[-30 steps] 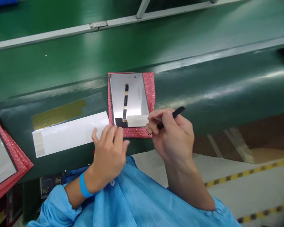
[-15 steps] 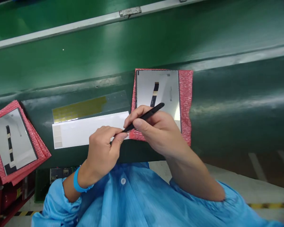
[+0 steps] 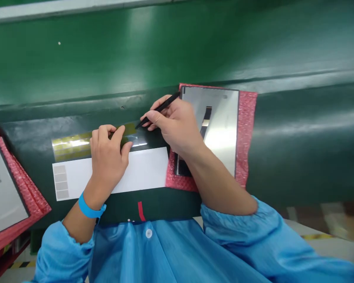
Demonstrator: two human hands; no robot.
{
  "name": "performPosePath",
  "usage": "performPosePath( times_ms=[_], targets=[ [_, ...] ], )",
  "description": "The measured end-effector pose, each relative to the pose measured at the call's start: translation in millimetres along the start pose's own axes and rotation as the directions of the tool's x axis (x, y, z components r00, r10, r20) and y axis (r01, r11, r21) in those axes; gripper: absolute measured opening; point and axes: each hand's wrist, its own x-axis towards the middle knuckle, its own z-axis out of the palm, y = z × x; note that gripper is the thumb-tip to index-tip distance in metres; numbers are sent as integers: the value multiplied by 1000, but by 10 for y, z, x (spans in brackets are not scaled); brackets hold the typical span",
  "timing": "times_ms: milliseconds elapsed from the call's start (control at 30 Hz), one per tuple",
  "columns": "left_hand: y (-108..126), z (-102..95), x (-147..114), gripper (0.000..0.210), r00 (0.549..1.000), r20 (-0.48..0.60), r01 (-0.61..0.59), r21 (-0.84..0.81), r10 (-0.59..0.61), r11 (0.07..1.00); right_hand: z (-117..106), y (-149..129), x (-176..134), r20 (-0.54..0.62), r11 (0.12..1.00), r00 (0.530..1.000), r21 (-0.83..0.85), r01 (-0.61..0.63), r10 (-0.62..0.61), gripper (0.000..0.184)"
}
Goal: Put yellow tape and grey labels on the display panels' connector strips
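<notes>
My right hand (image 3: 177, 124) grips a slim black pen-shaped tool (image 3: 162, 109). The tool's pointed tip is at the right end of a strip of yellow tape pieces (image 3: 72, 146) on a clear backing sheet. My left hand (image 3: 109, 151) rests over that strip and a white card (image 3: 147, 167) below it, thumb and fingers apart. Grey squares line the card's left end. Beside my right hand lies a display panel (image 3: 221, 129) with a dark flex cable (image 3: 207, 114), on pink bubble wrap (image 3: 246, 133); my wrist and forearm hide its lower part.
Another display panel (image 3: 4, 188) lies on pink bubble wrap (image 3: 37, 200) at the left edge. A short red strip (image 3: 141, 211) is near the front edge of the green work surface (image 3: 297, 149). A raised ledge runs along behind.
Both hands have separated and moved up from the card's right end to the yellow strip. My left fingers have spread from a pinch. The tool stays in my right hand; the view has shifted.
</notes>
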Motion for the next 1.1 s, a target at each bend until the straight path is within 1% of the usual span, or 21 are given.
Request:
performPosePath(
  times_ms=[200,300,467,800,967,1100],
  targets=[
    [47,-37,6,39,1000,1,-4,-12,4,1000,-20,-71,-50,-30,999,999,-51,-17,15,22],
    [53,-38,3,39,1000,2,-6,-16,6,1000,-22,-98,-55,-29,997,999,-77,-30,28,19],
    [61,-34,-1,38,1000,5,-2,-18,2,1000,-35,-108,-51,3,992,998,-115,-55,56,22],
    [60,-23,8,38,1000,14,16,-26,-16,1000,-29,-116,-13,22,988,994,-116,-100,103,23],
    [56,-17,9,37,1000,9,14,-30,-14,999,-34,-115,-8,18,989,995,-111,-93,96,21],
    [56,-14,11,38,1000,8,17,-34,-17,999,-27,-91,-6,18,989,996,-117,-87,90,23]
  ],
)
